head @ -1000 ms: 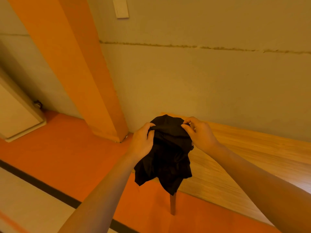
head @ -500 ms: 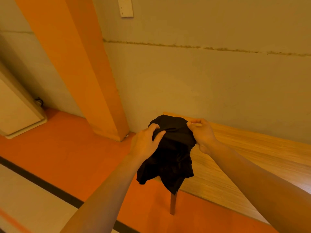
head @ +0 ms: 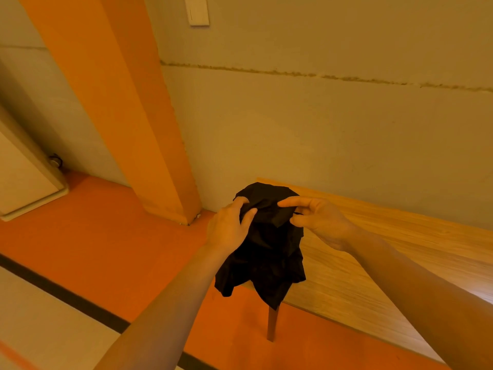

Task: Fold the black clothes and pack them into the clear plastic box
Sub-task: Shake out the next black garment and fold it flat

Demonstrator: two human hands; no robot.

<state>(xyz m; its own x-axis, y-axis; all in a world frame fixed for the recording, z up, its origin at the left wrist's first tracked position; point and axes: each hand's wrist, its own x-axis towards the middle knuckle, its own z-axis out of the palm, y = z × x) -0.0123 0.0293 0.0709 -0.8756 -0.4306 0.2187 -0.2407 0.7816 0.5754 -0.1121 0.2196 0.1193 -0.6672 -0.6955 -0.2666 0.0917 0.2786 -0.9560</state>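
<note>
**Holding up a bunched black garment, the right hand reaching for a new grip**

Gripping a crumpled black garment in mid-air, a person stands at the near left corner of a wooden table. Both bare forearms reach in from the bottom of the view. The cloth hangs in a loose bundle between the hands, its lower folds dangling past the table's corner and partly hiding the top of a wooden leg.

The left hand grips the left side of the bundle, fingers curled over its top edge and thumb pressed into the fabric. The right hand has changed in the last half second: earlier its fingers were bunched tightly into the top of the cloth, and now the forefinger stretches out leftward across the fabric while the thumb and lower fingers pinch a fold at the right edge. The garment has barely moved.

This reads as feeling for a hem or seam, so the piece can be shaken open; folding has not begun. The clear plastic box is not in view, so packing looks some way off.

Behind the table is a plain wall with a light switch. An orange pillar stands to the left, above an orange floor.
</note>
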